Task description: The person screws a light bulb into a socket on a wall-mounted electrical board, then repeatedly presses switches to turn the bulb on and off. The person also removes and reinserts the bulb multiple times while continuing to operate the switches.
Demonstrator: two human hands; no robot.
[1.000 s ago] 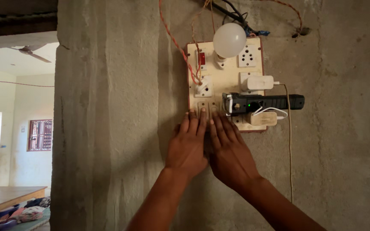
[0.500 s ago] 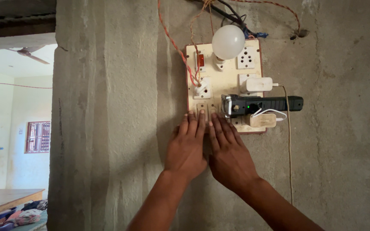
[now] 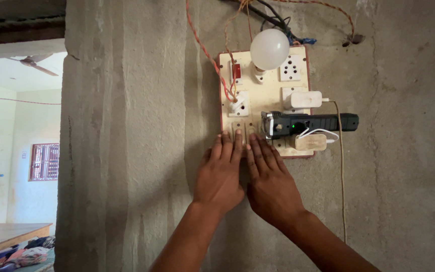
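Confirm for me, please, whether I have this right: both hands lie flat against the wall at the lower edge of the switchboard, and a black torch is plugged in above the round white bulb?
Not quite. The head view shows the black torch below the round white bulb, not above it. The rest holds: the left hand and right hand lie flat against the wall at the lower edge of the switchboard.

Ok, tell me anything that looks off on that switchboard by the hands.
The black torch hangs sideways off the switchboard, jutting past its right edge. Loose red twisted wires run bare down the wall into a socket. Both hands, left hand and right hand, lie flat below.
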